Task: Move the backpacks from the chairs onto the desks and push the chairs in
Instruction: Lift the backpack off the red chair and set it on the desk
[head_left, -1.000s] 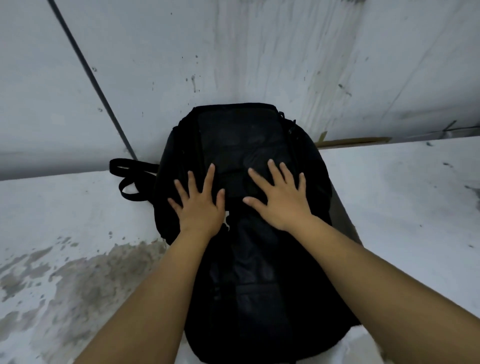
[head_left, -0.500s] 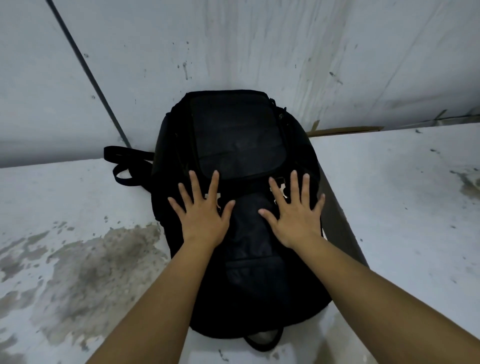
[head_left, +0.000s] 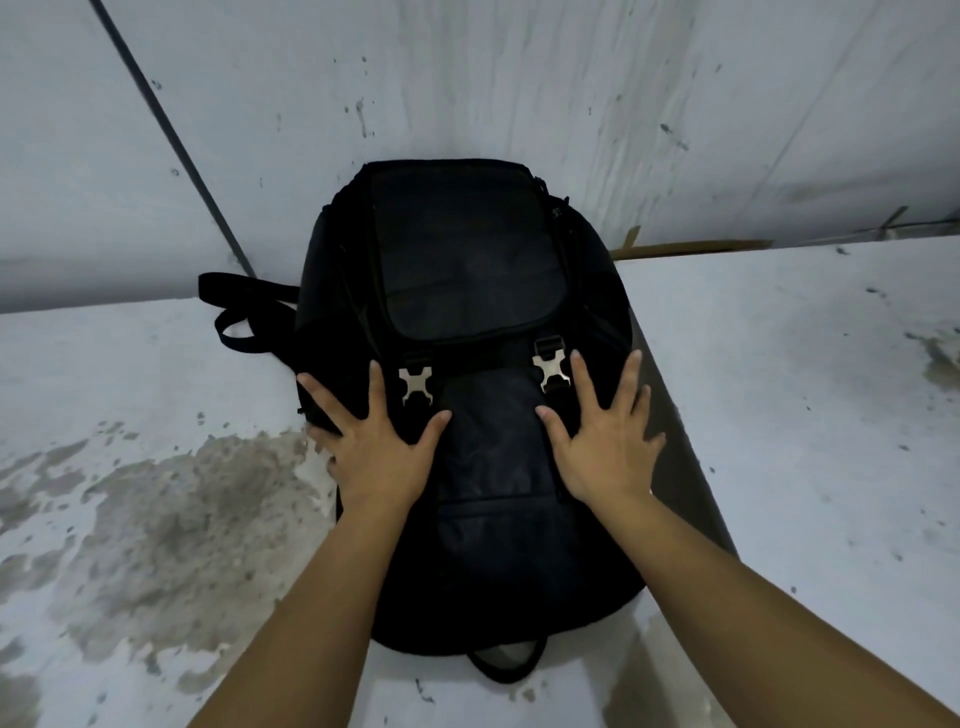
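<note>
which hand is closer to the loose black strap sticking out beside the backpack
Left. The left hand rests flat on the backpack by its left edge, just below the strap. The right hand lies flat across the bag, by its right edge.

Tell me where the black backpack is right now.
In the head view the black backpack lies centre frame on the white desk, its top against the wall, with the left hand and right hand flat on it.

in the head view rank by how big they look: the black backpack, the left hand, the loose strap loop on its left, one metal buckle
1. black backpack
2. left hand
3. strap loop, somewhat smaller than the hand, though it lies farther from the camera
4. metal buckle, clearly smallest
</note>
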